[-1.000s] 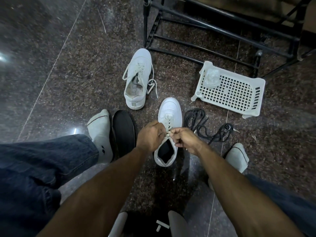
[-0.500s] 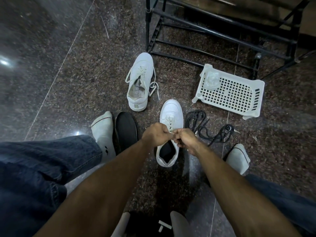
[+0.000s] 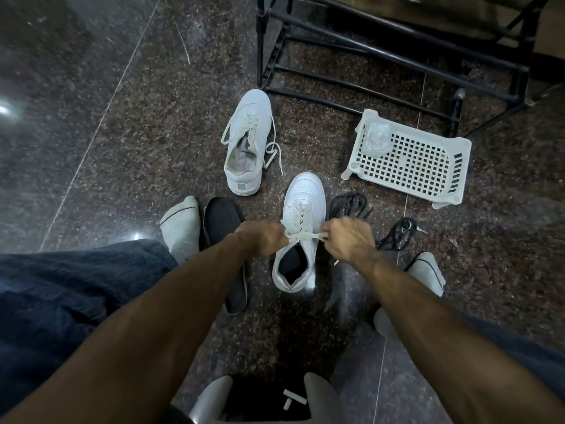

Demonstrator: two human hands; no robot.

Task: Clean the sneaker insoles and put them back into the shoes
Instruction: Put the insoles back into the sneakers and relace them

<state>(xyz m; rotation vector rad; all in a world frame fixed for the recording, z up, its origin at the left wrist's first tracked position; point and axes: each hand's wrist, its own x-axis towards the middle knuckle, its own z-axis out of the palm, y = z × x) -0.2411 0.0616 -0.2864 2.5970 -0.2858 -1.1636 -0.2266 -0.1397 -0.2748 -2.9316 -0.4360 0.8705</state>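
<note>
— Describing what lies before you first: what are the shoes like?

— Smooth white leather-look sneakers. The near sneaker (image 3: 301,228) stands upright between your feet, toe away from you, its rounded toe cap dotted with small perforations and its opening dark inside. The far sneaker (image 3: 247,142) sits beyond it to the left, laces loose and trailing, a pale grey lining showing in its opening. A flat, matte black insole (image 3: 224,240) lies on the floor left of the near sneaker, beside your left sock (image 3: 180,228), and your left forearm covers part of it.

— And your hands?

— Your left hand (image 3: 261,240) is curled into a fist gripping one end of the flat white lace (image 3: 301,235). Your right hand (image 3: 348,238) pinches the other end. You hold the lace stretched taut across the sneaker's tongue, both arms reaching straight down and forward.

— What is around you?

— Polished, dark speckled stone floor (image 3: 122,148) with thin pale seams, glossy with reflections. A white plastic basket (image 3: 409,160) with a square grid of holes rests to the right, something clear and crumpled in its corner. A tangle of black cord (image 3: 351,206) lies just right of the near sneaker. A black metal rack (image 3: 367,56) stands at the back.
</note>
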